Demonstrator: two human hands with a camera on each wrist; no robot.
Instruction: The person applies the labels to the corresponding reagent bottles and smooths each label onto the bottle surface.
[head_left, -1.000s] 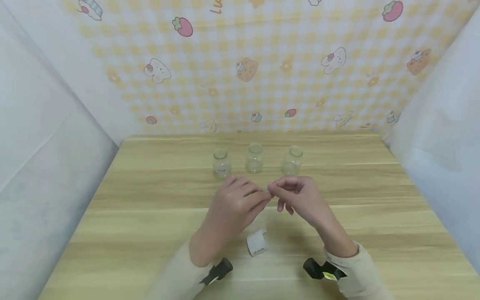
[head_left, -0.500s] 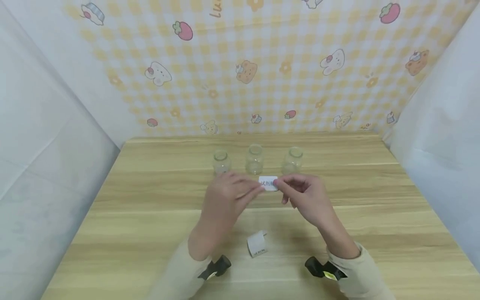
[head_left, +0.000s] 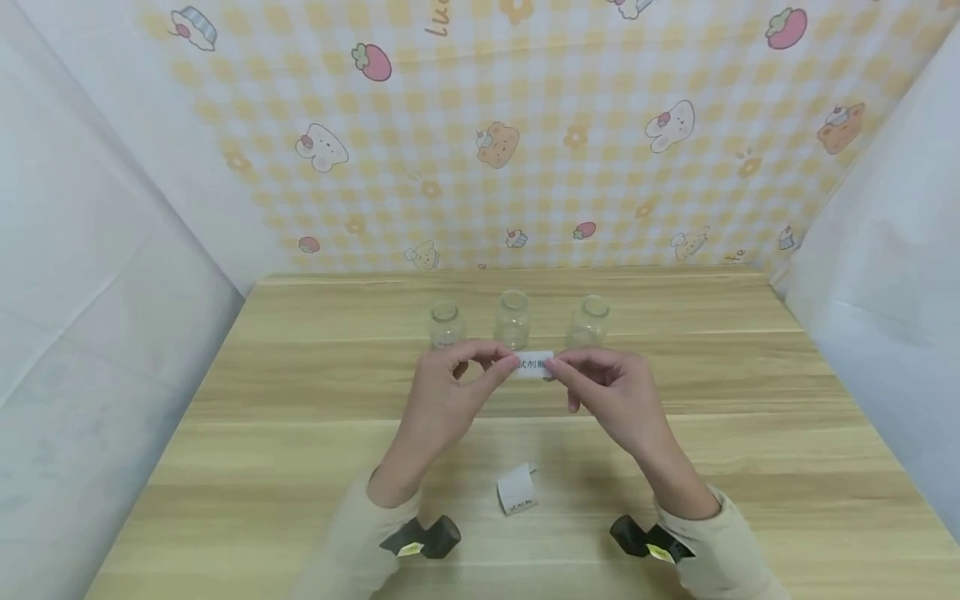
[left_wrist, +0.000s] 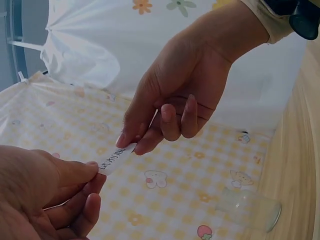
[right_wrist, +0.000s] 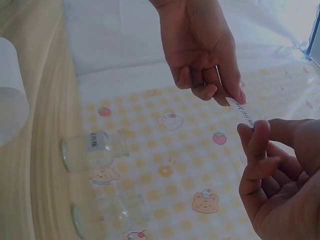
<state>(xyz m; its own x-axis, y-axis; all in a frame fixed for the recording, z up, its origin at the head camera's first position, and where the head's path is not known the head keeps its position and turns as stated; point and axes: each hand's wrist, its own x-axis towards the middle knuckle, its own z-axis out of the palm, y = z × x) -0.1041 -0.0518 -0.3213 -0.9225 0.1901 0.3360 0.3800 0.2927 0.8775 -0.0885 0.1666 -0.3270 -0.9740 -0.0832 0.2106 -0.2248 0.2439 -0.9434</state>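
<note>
Between thumb and fingertips, my left hand (head_left: 442,400) pinches the left end of a small white label (head_left: 534,364) with dark printed characters. The opposite end is pinched by my right hand (head_left: 618,396), so the label is stretched between both hands above the table. In the left wrist view the label (left_wrist: 111,161) looks slightly bent. Just beyond the hands stand three glass jars: a left jar (head_left: 446,321), a middle jar (head_left: 513,317) and a right jar (head_left: 591,321). One jar (right_wrist: 107,152) carries a similar printed label. My fingers partly hide the label's ends.
A curled piece of white label paper (head_left: 517,490) with print on it lies on the wooden table (head_left: 285,467), nearer me than the hands. Behind the jars hangs a yellow checked cloth (head_left: 420,150). White sheets (head_left: 90,250) close off both sides.
The label has been turned so its printed face shows toward the head camera. My left hand has shifted left and rotated, now pinching the label's left end. The right hand has barely moved.
</note>
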